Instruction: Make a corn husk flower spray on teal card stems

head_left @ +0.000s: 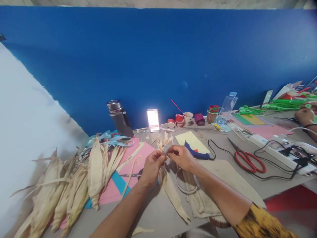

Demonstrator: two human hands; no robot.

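Both hands meet near the middle of the table around a piece of dried corn husk (163,141), whose frayed end sticks up above the fingers. My left hand (153,168) pinches it from the left with thumb and fingertips. From the other side my right hand (183,159) grips at the same spot, fingers bent together. Something pale blue, too small to name, shows between the fingertips. Below the hands a long husk leaf (174,196) runs down toward the table's front. A white ring (178,185) and a folded cloth (198,201) lie beneath my right forearm.
Piled husks (96,172) cover the left, near pink paper (111,188) and small scissors (132,175). A flask (120,119) stands behind. To the right lie a blue glue gun (196,152), red-handled scissors (249,161) and a power strip (269,148). Another person's hand (305,115) is far right.
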